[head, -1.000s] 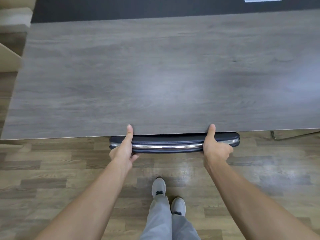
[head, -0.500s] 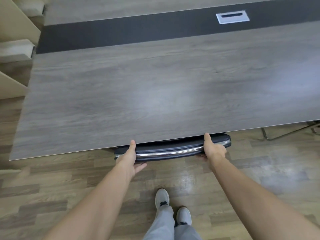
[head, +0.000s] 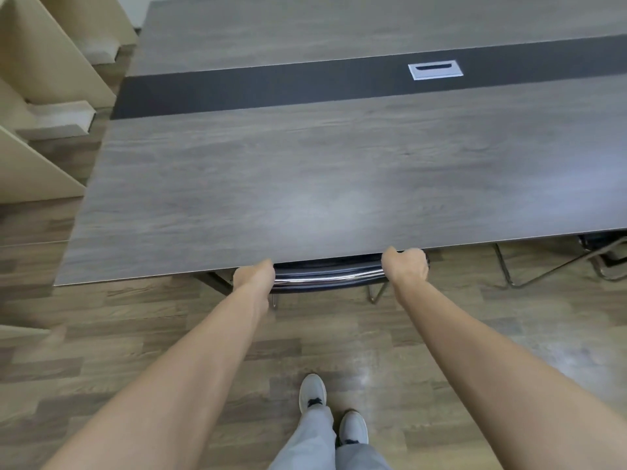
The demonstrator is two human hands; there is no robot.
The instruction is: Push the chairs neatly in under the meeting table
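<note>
At desk (head: 305, 171) edge: your hands, left (head: 255, 273) and right (head: 405, 264), grip chair back (head: 325, 276).
Progress: chair nearly tucked; next chair (head: 600, 256) looks unpushed.

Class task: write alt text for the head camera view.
Both hands, left hand and right hand, grip the chair backrest at the meeting table edge. A second chair's chrome frame shows on the right.

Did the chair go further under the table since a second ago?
Yes. The chair slid further in under the table: less of its dark back now shows past the table's near edge. The left hand and right hand grip it.
</note>
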